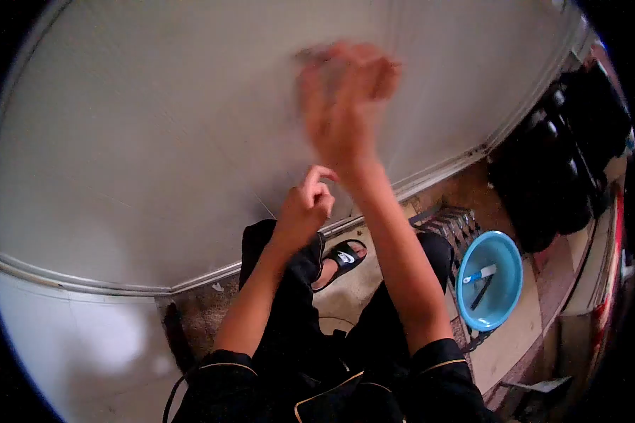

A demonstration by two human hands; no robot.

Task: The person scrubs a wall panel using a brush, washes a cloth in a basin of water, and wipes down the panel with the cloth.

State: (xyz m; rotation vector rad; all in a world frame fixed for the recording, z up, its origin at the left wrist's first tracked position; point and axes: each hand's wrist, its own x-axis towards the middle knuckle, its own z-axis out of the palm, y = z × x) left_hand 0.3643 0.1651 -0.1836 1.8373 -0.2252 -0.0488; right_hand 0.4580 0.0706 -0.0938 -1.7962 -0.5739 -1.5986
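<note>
My right hand (346, 99) is raised against or just in front of the large pale panel (190, 106). Motion blurs its fingers, and whether it holds anything cannot be made out. Lower and to the left, my left hand (309, 204) is near my right wrist, its fingers curled. No object can be made out in it. Whether it touches the panel is unclear.
At the right a blue basin (490, 282) with a white-and-blue brush (480, 274) in it rests by a metal rack (451, 222). Black bulky items (543, 169) stand behind. A foot in a black sandal (346, 259) is below the panel.
</note>
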